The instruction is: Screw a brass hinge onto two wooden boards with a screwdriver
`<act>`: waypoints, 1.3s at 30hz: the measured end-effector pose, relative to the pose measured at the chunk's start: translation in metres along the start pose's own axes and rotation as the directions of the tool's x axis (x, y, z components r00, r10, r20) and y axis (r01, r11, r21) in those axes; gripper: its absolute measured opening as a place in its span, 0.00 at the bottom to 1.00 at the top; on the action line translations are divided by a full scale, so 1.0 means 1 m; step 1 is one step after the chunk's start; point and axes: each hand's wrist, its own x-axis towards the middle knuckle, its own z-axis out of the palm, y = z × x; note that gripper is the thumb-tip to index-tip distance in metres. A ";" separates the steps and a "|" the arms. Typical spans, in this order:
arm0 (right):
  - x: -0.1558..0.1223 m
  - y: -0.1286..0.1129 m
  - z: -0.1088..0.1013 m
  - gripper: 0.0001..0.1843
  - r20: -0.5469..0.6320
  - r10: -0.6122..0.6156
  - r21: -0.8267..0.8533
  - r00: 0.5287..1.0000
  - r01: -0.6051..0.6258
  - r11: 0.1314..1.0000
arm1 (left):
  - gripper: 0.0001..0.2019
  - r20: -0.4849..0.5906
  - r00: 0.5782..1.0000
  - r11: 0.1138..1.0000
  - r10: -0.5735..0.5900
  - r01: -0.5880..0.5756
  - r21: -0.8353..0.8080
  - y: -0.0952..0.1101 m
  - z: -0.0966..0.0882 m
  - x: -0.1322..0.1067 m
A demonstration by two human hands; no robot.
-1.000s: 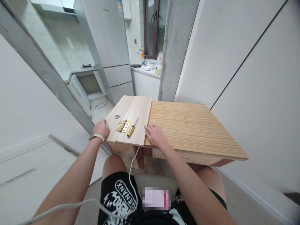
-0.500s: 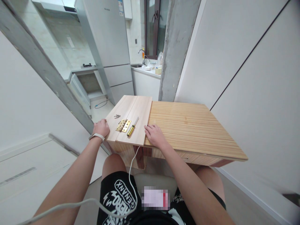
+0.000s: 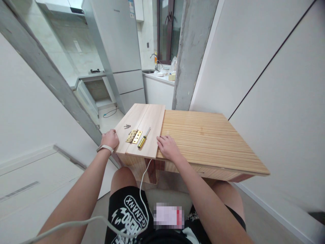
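Two pale wooden boards lie side by side on the left part of a table, a thin seam between them. My left hand (image 3: 110, 139) is curled against the outer edge of the left board (image 3: 133, 114). Against the outer edge of the right board (image 3: 155, 122) rest the bent fingers of my right hand (image 3: 167, 146), its palm over the tabletop. An unfolded brass hinge (image 3: 134, 136) lies across the seam. To its right is a screwdriver (image 3: 144, 138) with a yellow-and-black handle. Several small screws (image 3: 127, 126) lie in a loose pile on the left board.
The striped wooden tabletop (image 3: 203, 139) extends to the right. A white cable (image 3: 141, 189) hangs past the table's front edge and over my lap. A blurred-out pink object (image 3: 168, 216) is between my legs. Behind the table stand a fridge (image 3: 114, 44) and a concrete pillar (image 3: 189, 54).
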 end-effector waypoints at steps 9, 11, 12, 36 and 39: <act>-0.001 0.000 -0.001 0.22 -0.017 -0.005 0.006 1.000 0.005 1.000 | 0.20 0.003 1.000 1.000 0.000 0.000 -0.004 0.002 -0.003 -0.002; -0.001 -0.001 -0.002 0.23 -0.016 -0.003 0.006 1.000 0.003 1.000 | 0.20 0.003 1.000 1.000 -0.005 0.005 -0.010 0.002 -0.004 -0.002; -0.001 -0.001 -0.002 0.23 -0.017 -0.004 0.005 1.000 0.004 1.000 | 0.20 0.002 1.000 1.000 -0.007 0.007 -0.016 0.002 -0.004 -0.002; 0.000 -0.002 -0.003 0.21 -0.009 0.008 -0.017 1.000 -0.008 1.000 | 0.21 0.012 0.999 0.998 -0.043 0.044 -0.042 -0.001 0.000 -0.003; 0.000 -0.003 -0.004 0.20 -0.017 0.024 -0.027 1.000 -0.025 0.999 | 0.21 0.025 0.999 0.998 -0.041 0.043 -0.053 -0.001 0.001 -0.004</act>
